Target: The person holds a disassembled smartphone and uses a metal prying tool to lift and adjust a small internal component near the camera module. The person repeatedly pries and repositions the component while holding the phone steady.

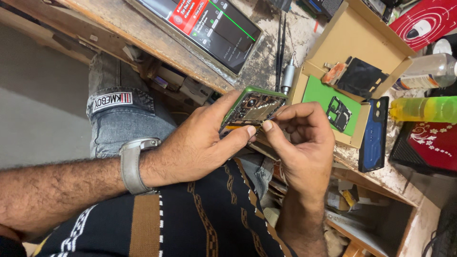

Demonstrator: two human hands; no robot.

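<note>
- L hand (pixel 197 143): fingers curled tight round an opened phone (pixel 252 108) w/ green frame, thumb pressed on its near edge, index finger stretched along the far side. Grey watch (pixel 133 164) on that wrist.
- R hand (pixel 302 135): thumb + forefinger pinched together right at the phone's near edge, touching it; other fingers curled in. Can't tell if anything tiny sits in the pinch.
- Phone is held up in the air in front of the person, above the lap and just before the counter (pixel 190 52) edge, back cover off, dark inner boards + copper-coloured parts showing, tilted w/ its open side towards the camera.
- Counter is worn wood, stained. On it, far side: a tablet (pixel 209 24) w/ lit screen, lying flat.
- Just beyond the phone: a metal-handled screwdriver (pixel 287 76) and thin black tweezers (pixel 280 43), lying side by side.
- R of the phone: open cardboard box (pixel 362 38) holding a green sheet (pixel 323 97) w/ a small black frame part (pixel 339 114) on it, plus a black flat piece (pixel 362 78) deeper in the box.
- Beside the box: a blue phone back cover (pixel 373 135) lying flat.
- Further R: a clear bottle (pixel 428 71) and a yellow bottle (pixel 423 109), both on their sides.
- Below: jeans knee (pixel 119 119), dark patterned shirt (pixel 209 219).
</note>
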